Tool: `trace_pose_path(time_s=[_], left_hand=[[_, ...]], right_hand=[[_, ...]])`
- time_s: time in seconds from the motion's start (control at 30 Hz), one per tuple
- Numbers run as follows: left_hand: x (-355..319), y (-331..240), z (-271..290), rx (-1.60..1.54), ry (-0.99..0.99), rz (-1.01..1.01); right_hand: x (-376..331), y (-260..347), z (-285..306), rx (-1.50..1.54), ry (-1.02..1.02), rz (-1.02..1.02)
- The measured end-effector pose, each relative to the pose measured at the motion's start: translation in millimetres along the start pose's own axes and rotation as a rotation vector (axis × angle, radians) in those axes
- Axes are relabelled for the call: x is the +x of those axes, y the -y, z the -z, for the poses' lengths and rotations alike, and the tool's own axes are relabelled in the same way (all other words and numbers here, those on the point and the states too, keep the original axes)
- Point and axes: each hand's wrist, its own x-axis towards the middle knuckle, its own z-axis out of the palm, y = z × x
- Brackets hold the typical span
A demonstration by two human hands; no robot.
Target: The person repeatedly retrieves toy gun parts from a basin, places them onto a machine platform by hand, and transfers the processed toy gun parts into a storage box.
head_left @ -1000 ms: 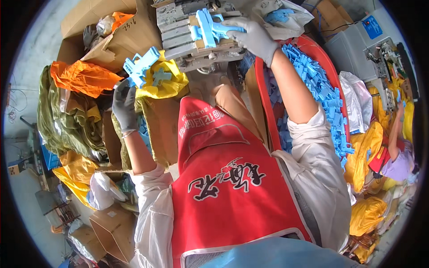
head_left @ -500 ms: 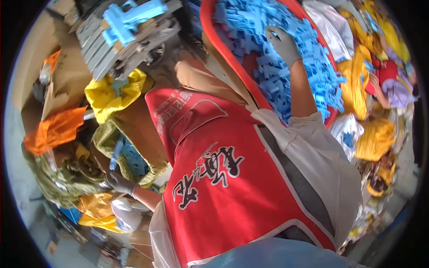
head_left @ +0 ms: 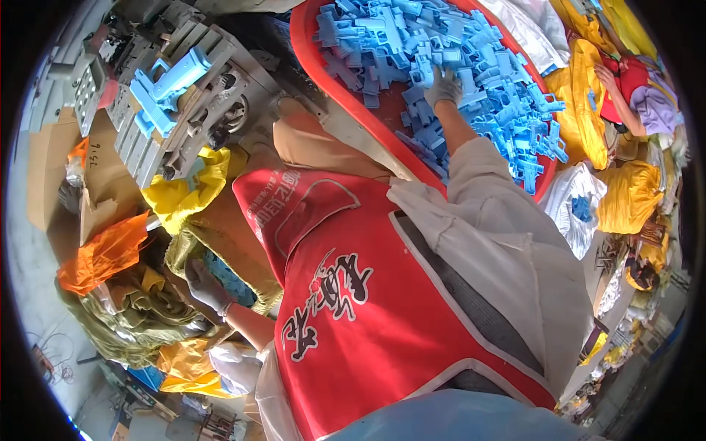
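My right hand (head_left: 444,88), in a grey glove, reaches into a red-rimmed tub (head_left: 312,55) heaped with light blue plastic toy pistols (head_left: 507,110). Its fingers look apart and touch the pieces at the middle of the heap; no piece is clearly gripped. On the left, my gloved left hand (head_left: 207,288) is at the mouth of an olive sack (head_left: 265,275), fingers stretched out with nothing visible in them. More blue pieces (head_left: 228,275) lie inside that sack, partly hidden by the hand.
A blue toy pistol (head_left: 165,92) rests on a grey slatted machine (head_left: 213,44) at the far left. Yellow cloth (head_left: 187,187), an orange bag (head_left: 107,253) and a cardboard box (head_left: 55,176) lie nearby. To the right are yellow sacks (head_left: 629,198), a white sack (head_left: 577,209) and another person's arm (head_left: 621,99).
The blue piece by my left hand is out of sight, and that hand has moved up to the sack's mouth. My right hand has gone down onto the heap. The view has shifted.
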Motion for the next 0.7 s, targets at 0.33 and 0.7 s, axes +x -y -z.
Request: trace_pose_path(time_s=[0.33,0.7], left_hand=[[-17,26,-7,-0.004,-0.035,0.066],[-3,1,-17,-0.060,0.032,-0.092]], right_hand=[[-9,38,-39,1.310,0.547,0.263],[-13,106,86,1.104,0.104,0.683]])
